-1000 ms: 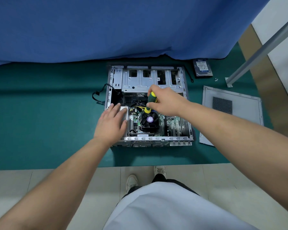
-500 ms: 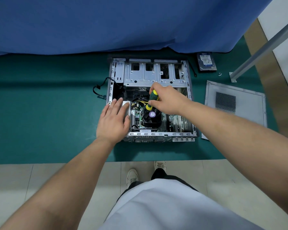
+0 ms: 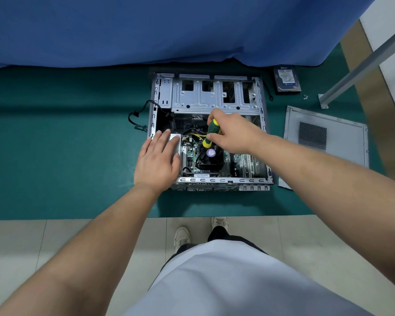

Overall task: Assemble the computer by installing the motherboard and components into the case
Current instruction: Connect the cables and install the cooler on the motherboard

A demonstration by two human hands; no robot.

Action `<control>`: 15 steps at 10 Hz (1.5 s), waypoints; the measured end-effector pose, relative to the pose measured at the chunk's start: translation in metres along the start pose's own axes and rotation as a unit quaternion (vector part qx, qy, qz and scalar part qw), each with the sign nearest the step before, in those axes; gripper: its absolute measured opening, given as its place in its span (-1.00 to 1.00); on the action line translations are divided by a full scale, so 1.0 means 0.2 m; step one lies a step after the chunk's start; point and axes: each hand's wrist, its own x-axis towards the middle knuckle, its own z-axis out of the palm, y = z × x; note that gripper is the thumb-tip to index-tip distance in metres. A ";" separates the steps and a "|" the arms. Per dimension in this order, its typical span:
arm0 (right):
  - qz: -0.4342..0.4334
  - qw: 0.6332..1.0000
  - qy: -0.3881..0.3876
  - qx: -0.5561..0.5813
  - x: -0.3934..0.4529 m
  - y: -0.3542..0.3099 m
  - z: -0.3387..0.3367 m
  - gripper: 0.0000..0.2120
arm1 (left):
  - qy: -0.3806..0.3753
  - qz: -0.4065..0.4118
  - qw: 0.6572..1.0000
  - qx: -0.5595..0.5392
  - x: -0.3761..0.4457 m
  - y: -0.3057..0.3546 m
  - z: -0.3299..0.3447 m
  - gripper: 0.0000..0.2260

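Open grey metal computer case lies centre frame on the teal-covered counter, green motherboard inside its lower half, grey vented side panel at right. Left hand rests flat, fingers straight, on a silver box at the case's left. Right hand grips a green-and-yellow screwdriver over the black cooler fan.

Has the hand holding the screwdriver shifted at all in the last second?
No. The right hand grips the screwdriver at the same spot, just below the case's metal drive tray and above the fan.
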 end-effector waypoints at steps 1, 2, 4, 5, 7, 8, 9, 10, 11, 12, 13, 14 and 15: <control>-0.001 1.000 0.000 -0.001 0.00 0.00 0.00 -0.70 | 0.001 0.000 1.000 0.000 0.00 0.00 0.00 -0.54; -0.010 1.000 -0.005 -0.009 0.00 -0.02 0.00 -0.70 | -0.002 -0.001 1.000 0.000 0.00 0.00 -0.01 -0.54; -0.032 0.998 -0.029 -0.035 0.00 -0.05 -0.03 -0.70 | -0.001 -0.004 1.000 -0.005 0.00 0.02 -0.02 -0.54; -0.067 0.994 -0.060 -0.066 0.01 -0.08 -0.04 -0.71 | -0.003 -0.005 1.000 -0.003 0.00 0.02 -0.03 -0.53; -0.118 0.973 -0.151 -0.125 0.03 -0.19 -0.07 -0.72 | -0.009 -0.010 1.000 -0.007 0.00 0.02 -0.03 -0.53; -0.103 0.966 -0.162 -0.176 0.05 -0.24 -0.07 -0.74 | -0.010 -0.011 1.000 -0.010 0.00 0.02 -0.03 -0.52; -0.079 0.968 -0.127 -0.200 0.07 -0.26 -0.07 -0.80 | -0.010 -0.011 1.000 -0.010 0.00 0.01 -0.03 -0.52; -0.036 0.962 -0.060 -0.265 0.08 -0.31 -0.03 -0.56 | -0.008 -0.010 1.000 -0.009 0.00 0.02 -0.02 -0.53; -0.014 0.951 -0.025 -0.307 0.08 -0.35 -0.01 -0.45 | -0.010 -0.009 1.000 -0.011 0.00 0.01 -0.02 -0.53; -0.011 0.952 -0.029 -0.305 0.08 -0.36 -0.01 -0.44 | -0.007 -0.010 1.000 -0.009 0.00 0.01 -0.02 -0.53; -0.065 0.960 -0.069 -0.262 0.08 -0.35 -0.06 -0.63 | -0.008 -0.011 1.000 -0.010 0.00 0.01 -0.02 -0.52; -0.134 0.949 -0.139 -0.249 0.09 -0.34 -0.13 -0.62 | -0.012 -0.013 1.000 -0.007 0.00 0.02 -0.03 -0.52; -0.120 0.947 -0.140 -0.263 0.08 -0.35 -0.15 -0.64 | -0.014 -0.013 1.000 -0.009 0.00 0.01 -0.03 -0.52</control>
